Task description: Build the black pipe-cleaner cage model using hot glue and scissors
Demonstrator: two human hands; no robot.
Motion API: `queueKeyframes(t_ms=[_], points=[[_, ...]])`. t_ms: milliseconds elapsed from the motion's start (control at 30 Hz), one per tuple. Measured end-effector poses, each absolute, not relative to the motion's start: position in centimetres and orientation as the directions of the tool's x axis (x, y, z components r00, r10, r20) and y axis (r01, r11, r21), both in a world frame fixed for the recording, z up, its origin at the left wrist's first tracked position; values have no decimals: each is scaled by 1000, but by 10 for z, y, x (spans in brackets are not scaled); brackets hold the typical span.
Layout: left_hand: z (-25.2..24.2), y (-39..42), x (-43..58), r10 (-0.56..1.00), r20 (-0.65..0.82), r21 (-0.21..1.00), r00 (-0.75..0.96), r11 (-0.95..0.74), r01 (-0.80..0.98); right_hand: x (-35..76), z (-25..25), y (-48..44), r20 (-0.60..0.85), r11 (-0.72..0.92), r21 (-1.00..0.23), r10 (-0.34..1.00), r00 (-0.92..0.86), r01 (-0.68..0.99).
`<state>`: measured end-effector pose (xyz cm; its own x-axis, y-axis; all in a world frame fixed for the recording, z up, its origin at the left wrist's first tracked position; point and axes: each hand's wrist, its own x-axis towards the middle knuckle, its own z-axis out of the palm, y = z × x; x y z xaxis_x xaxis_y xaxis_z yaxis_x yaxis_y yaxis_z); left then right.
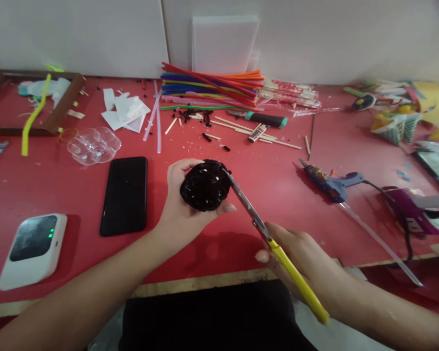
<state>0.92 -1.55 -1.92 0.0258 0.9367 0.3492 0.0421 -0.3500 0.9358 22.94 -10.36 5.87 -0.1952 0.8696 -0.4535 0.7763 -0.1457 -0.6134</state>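
A round black object (205, 186) with small pale specks is held above the red table by my left hand (185, 207), its fingers wrapped around the left and lower sides. My right hand (296, 253) is closed on a long metal tool with yellow handles, which looks like scissors or pliers (247, 202). The tip of this tool meets the upper right edge of the black object. Its yellow handle extends down past my right palm.
On the red table (219, 248) lie a black phone (124, 195), a white device (34, 248), colourful pipe cleaners (210, 88), thin sticks (256, 132), a green-handled cutter (266, 119) and a blue glue gun (327, 183) with a clear glue stick.
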Motion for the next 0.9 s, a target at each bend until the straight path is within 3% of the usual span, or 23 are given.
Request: queueKeyframes(t_ms=[200,367,500,633,700,767,900], points=[[-19,-15,9,933,359,931,23,-360,65,229,57,-102,-501,-213,-613,850,-165,761],[-3,-19,11,947,322,946,-4,-321,43,238,54,-99,-432,-153,-560,893,-130,815],[9,-19,10,995,101,984,27,-96,-149,253,49,-87,-390,-115,-328,921,-23,938],[15,-12,6,982,-112,908,154,164,-385,265,45,-78,-302,-109,24,947,111,994],[17,-9,4,971,-145,876,188,214,-432,272,42,-77,-221,-70,132,970,99,989],[18,-7,3,969,-137,872,206,216,-440,282,38,-76,-143,14,148,990,7,989],[14,-8,3,961,-87,895,263,191,-403,298,42,-69,-28,278,14,960,-278,960]])
